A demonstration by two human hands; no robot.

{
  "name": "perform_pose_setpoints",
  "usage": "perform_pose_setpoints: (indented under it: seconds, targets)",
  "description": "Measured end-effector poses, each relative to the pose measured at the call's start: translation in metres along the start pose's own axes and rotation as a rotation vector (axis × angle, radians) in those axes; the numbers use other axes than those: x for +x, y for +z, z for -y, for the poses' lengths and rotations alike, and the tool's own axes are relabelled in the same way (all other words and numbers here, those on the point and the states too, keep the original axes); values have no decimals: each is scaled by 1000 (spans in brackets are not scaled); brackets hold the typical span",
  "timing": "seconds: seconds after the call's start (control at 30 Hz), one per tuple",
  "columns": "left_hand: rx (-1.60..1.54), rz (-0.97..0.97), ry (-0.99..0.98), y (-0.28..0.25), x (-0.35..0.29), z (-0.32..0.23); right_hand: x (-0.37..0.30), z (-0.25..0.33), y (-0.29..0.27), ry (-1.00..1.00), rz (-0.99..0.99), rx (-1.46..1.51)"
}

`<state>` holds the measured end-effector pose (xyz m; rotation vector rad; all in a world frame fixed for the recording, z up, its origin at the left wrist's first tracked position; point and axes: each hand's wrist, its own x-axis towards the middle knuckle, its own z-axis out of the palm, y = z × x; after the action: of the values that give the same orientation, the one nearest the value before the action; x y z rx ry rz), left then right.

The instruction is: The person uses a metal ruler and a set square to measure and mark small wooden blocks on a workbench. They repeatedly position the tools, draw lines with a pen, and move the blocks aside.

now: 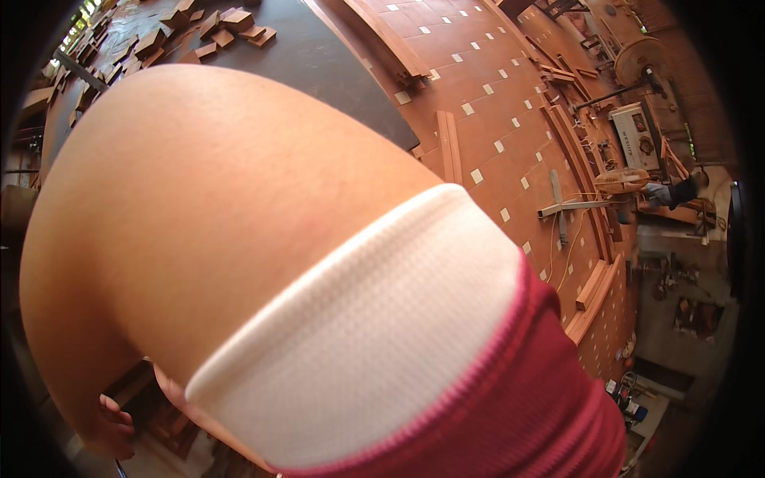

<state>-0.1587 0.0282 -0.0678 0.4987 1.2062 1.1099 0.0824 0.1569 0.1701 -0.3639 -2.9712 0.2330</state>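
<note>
A bare bent arm (pixel 215 183) fills most of the view, very close. Its short maroon sleeve (pixel 510 406) ends in a wide white ribbed cuff (pixel 374 327). The elbow bulges at the upper left, and the forearm runs down the left side. At the lower left a small part of a hand (pixel 117 418) shows, its fingers curled; whether it is my left or my right hand I cannot tell. A thin dark stick-like piece (pixel 120 470) shows just under it, and I cannot make out whether it is held. The other hand cannot be made out.
Wooden blocks (pixel 227 30) lie scattered on a dark tabletop (pixel 335 76) at the upper left. Long reddish boards (pixel 449 147) lie on the tiled floor (pixel 494 191). A metal cross-shaped stand (pixel 562 205), a fan (pixel 621 181) and a pale boxy machine (pixel 635 137) stand at the right.
</note>
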Motion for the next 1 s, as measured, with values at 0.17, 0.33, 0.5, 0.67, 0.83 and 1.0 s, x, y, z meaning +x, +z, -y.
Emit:
perform_pose_setpoints:
  seconds: [0.17, 0.33, 0.5, 0.67, 0.83, 1.0]
  targets:
    - [-23, -28, -26, 31, -8, 1, 7, 10, 9, -46, -35, 34]
    - [-74, -71, -66, 40, -14, 7, 10, 14, 23, -79, -15, 99]
    - [-128, -121, -62, 52, -25, 4, 24, 19, 21, -123, -32, 127]
    - [-148, -137, -5, 48, -3, 4, 23, 12, 26, -50, -92, 289]
    - [-134, -102, 176, 43, 6, 15, -65, -15, 36, 281, -345, 643]
    - [-133, -102, 250, 52, -10, 10, -143, -28, 73, 498, -572, 769]
